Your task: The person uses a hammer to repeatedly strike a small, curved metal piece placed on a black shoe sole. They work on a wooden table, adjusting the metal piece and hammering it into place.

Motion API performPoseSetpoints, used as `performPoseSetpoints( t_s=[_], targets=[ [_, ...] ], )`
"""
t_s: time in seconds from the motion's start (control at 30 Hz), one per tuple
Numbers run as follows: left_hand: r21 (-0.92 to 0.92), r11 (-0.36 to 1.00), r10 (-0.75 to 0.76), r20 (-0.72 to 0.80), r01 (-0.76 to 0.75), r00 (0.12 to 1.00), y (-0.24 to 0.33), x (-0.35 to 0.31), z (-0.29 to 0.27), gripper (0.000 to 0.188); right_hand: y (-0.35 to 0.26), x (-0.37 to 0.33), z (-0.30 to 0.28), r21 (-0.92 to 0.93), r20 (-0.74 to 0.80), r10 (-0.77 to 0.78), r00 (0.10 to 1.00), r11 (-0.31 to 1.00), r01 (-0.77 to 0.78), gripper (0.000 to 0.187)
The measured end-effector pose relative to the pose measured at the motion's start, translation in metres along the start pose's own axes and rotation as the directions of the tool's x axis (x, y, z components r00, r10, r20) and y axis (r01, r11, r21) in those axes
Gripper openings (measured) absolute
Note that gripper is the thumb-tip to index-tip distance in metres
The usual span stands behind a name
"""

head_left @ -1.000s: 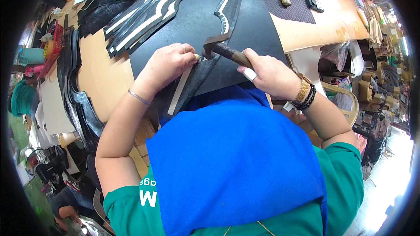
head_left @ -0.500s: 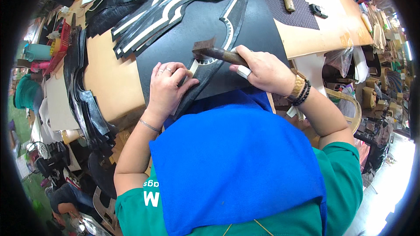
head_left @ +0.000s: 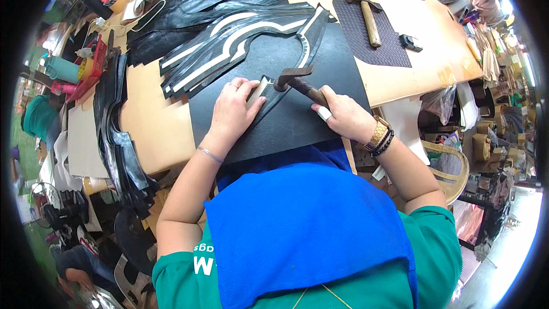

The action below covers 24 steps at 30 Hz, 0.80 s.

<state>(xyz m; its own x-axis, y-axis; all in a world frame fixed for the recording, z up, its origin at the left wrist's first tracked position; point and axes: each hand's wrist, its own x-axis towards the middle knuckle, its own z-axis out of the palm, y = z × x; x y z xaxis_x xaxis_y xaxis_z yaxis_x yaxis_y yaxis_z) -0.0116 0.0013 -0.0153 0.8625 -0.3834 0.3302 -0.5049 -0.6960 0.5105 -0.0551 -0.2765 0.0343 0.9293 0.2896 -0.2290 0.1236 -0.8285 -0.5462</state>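
Note:
A long curved black leather strip [head_left: 306,50], with a cream band and small notches along its bend, lies on a dark work board [head_left: 320,120]. Its near end is pinched under the bent fingers and thumb of my left hand [head_left: 233,109]. My right hand [head_left: 347,115] is wrapped round the wooden handle of a hammer [head_left: 309,88], with a white wrap on the thumb. The hammer's brown metal head sits over the strip, just right of my left fingers. Whether the head touches the leather I cannot tell.
Overlapping black pieces with cream bands [head_left: 229,51] cover the board's far left. A second hammer [head_left: 370,23] rests on a dark textured mat [head_left: 389,51], beside a small black object [head_left: 410,42]. Black strips [head_left: 117,131] hang over the table's left edge, near a red basket [head_left: 96,66].
The hammer head has shifted right along the strip, away from my left fingers, and has turned. My left hand still holds the strip's near end. The whole view has shifted slightly.

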Motion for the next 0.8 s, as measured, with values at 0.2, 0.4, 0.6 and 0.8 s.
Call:
performPoseSetpoints(
  t_s=[0.2, 0.4, 0.6, 0.8],
  targets=[
    [-0.234, 0.947, -0.215, 0.040, 0.219, 0.976, 0.001, 0.009, 0.001, 0.028, -0.002, 0.000, -0.002, 0.002, 0.032, 0.024, 0.999, 1.000, -0.024, 0.034],
    [0.104, 0.993, 0.067, -0.046, -0.062, 0.997, 0.000, 0.002, 0.014, 0.016, -0.018, 0.008, -0.023, -0.074, -0.041, -0.039, 0.998, 0.997, 0.036, 0.032],
    [0.120, 0.992, 0.013, 0.078, -0.023, 0.997, 0.010, -0.004, 0.002, 0.022, -0.016, 0.038, -0.001, 0.054, -0.155, -0.167, 0.974, 0.983, 0.177, 0.032],
    [-0.027, 0.999, -0.041, 0.099, 0.044, 0.994, 0.007, -0.012, -0.013, 0.029, -0.009, 0.047, 0.008, 0.031, -0.191, -0.216, 0.957, 0.974, 0.226, 0.034]
  ],
)
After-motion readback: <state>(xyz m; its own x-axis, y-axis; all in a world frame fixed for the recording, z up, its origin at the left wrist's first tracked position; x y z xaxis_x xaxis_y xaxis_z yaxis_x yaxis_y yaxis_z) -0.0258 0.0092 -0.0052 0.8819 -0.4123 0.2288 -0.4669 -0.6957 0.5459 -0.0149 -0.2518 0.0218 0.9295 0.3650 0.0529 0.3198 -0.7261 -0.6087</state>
